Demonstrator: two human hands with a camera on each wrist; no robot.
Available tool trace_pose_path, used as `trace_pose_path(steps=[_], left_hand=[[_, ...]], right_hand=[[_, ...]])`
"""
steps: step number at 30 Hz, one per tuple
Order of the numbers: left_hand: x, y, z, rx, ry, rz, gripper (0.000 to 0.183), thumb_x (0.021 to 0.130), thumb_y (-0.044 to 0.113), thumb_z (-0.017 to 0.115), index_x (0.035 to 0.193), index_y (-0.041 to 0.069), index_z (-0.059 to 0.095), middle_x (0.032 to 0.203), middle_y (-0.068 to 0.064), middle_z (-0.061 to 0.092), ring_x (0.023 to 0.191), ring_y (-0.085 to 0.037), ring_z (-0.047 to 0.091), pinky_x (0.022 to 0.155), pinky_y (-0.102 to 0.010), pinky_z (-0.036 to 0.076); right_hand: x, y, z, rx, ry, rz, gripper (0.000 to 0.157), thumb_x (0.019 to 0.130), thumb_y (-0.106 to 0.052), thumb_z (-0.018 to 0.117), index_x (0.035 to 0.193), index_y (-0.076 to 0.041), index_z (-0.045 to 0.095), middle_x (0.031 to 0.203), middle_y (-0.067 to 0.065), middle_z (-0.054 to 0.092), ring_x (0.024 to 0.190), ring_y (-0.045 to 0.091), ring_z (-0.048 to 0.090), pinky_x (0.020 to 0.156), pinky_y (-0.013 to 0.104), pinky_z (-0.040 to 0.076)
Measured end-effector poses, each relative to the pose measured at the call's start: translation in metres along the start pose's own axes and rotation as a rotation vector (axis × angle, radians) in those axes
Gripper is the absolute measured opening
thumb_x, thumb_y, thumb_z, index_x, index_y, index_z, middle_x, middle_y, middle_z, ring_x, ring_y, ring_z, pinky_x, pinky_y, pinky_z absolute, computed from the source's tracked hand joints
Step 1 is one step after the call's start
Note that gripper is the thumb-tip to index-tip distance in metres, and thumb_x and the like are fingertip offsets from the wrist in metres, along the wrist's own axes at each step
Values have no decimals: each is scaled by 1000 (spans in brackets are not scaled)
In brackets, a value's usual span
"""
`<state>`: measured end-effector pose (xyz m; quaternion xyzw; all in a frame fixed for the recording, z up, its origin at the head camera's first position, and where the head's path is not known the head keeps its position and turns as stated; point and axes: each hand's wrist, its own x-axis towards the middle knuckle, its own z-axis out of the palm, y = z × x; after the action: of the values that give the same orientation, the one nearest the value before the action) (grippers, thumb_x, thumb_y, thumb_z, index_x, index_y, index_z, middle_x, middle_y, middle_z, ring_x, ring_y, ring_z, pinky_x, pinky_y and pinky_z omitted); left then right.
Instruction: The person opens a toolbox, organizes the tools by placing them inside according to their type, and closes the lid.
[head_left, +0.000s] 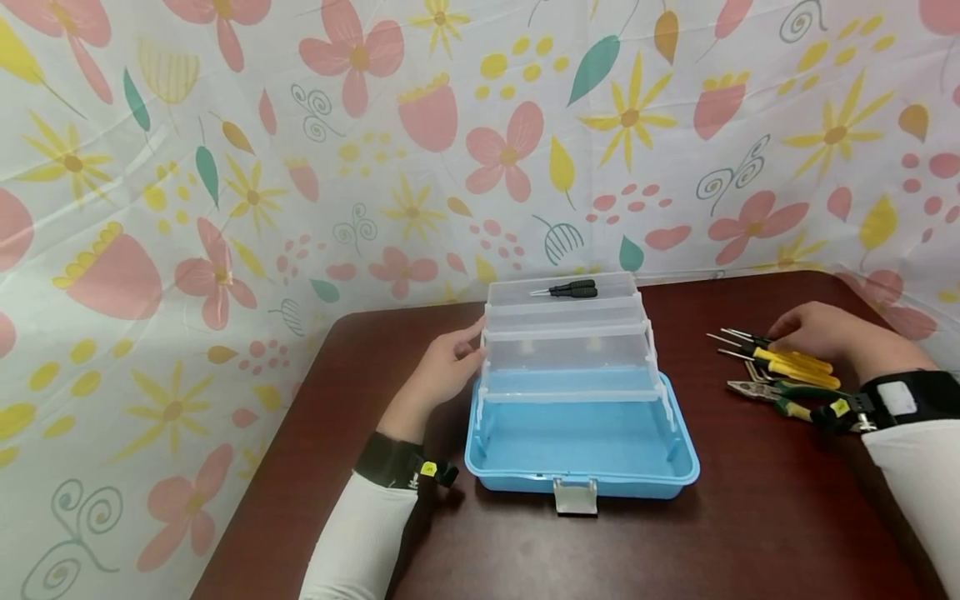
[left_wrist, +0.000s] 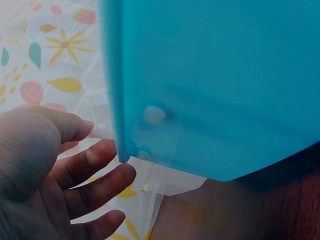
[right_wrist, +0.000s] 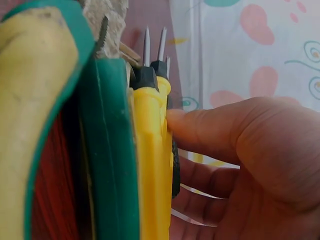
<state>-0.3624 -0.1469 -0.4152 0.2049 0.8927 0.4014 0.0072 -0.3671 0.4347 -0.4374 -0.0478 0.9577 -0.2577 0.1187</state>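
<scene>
Bench (head_left: pixel 570 554): dark red-brown top, box and tools on it.
Latch (head_left: pixel 576 497): pale, 6 o'clock on box front, sticking out.
Blue box (head_left: pixel 637 486): mid-bench, opened up, bottom compartment visible.
Pliers (head_left: pixel 768 391): green-and-yellow handles, near side of tool pile, 3 o'clock from box.
Left hand (head_left: pixel 442 367): 9–10 o'clock of box, fingers loosely spread, holds nothing, fingertips at tray side; contact unclear.
Yellow screwdrivers (head_left: pixel 802 373): just beyond pliers, shafts toward 9–10 o'clock.
Right hand (head_left: pixel 813 331): over pile's far side, thumb and bent fingers at black-handled screwdrivers (head_left: pixel 761 341); can't tell if gripped.
Trays (head_left: pixel 525 317): translucent, stepped up toward box's 12 o'clock.
Small black screwdrivers (head_left: pixel 574 289): pair in top tray, tips toward 9.
Floral cloth (head_left: pixel 405 117): hangs behind bench, 12 o'clock.
</scene>
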Motion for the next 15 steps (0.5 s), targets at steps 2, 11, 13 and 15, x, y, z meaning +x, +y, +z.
trace_pose_path(steps=[2, 11, 13, 15], left_hand=[[0, 0, 0, -2, -2, -1, 57, 104, 31, 59, 158, 31, 41, 79, -9, 68, 68, -22, 61, 62, -35, 54], [0, 0, 0, -15, 4, 9, 56, 104, 30, 59, 158, 29, 42, 77, -3, 68, 69, -22, 62, 63, -36, 54], [0, 0, 0, -13, 4, 6, 56, 105, 30, 59, 158, 30, 42, 78, -3, 68, 70, -23, 62, 63, -36, 55], [0, -1, 1, -11, 5, 8, 56, 105, 30, 58, 158, 30, 42, 77, -3, 67, 69, -23, 62, 63, -36, 54]], right_hand=[[1, 2, 0, 7, -15, -1, 47, 96, -19, 69, 123, 19, 61, 118, 40, 61, 99, 44, 63, 78, 52, 56], [9, 12, -3, 0, -53, -6, 44, 97, -22, 68, 120, 15, 63, 110, 28, 67, 87, 26, 63, 71, 37, 53], [9, 14, -4, -1, -60, -9, 45, 97, -24, 68, 119, 15, 63, 109, 27, 67, 86, 26, 63, 71, 37, 53], [9, 15, -4, -5, -63, -11, 46, 97, -26, 69, 119, 14, 63, 108, 26, 67, 85, 25, 62, 70, 37, 52]])
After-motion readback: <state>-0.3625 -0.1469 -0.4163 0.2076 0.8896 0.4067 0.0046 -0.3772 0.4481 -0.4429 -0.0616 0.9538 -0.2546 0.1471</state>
